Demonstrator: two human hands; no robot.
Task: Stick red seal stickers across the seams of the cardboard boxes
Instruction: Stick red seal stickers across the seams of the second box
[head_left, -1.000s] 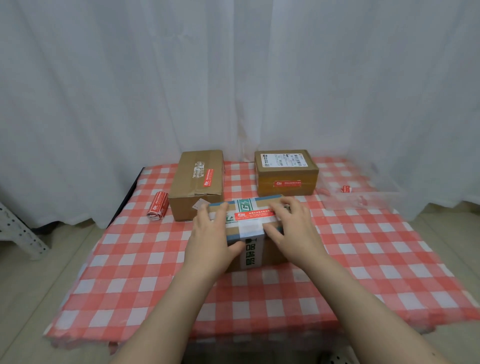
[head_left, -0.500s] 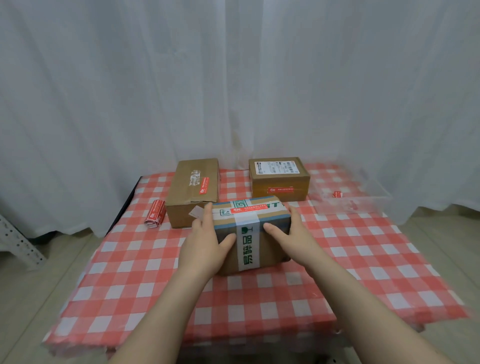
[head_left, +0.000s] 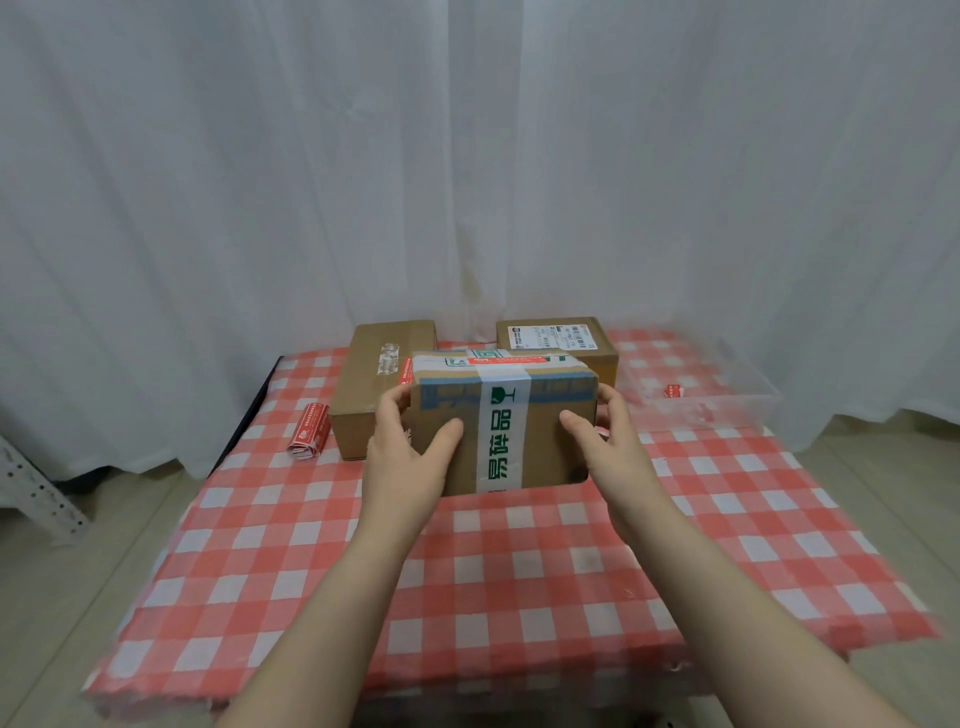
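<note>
A person is grasping a taped box (head_left: 545, 441) by both ends, the left hand (head_left: 402, 457) and right hand (head_left: 610, 441) each pressing a thumb on its near face. A red sticker (head_left: 501, 359) is lying across its top. The box is facing the viewer at the middle of the table (head_left: 467, 571), just in front of a back-left box (head_left: 371, 384) and a back-right box (head_left: 558, 338).

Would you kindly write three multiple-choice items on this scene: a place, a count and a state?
1. Where does the roll of red stickers lie? A) on the tablecloth, left of the boxes B) on a chair C) on a shelf
2. How many cardboard boxes are there? A) two B) three C) five
3. How is the front box? A) untouched B) gripped by both hands C) open, flaps up
Answers: 1 A, it lies on the cloth left of the left back box; 2 B, the front box, left back box and right back box; 3 B, the left hand and right hand grip its sides.
</note>
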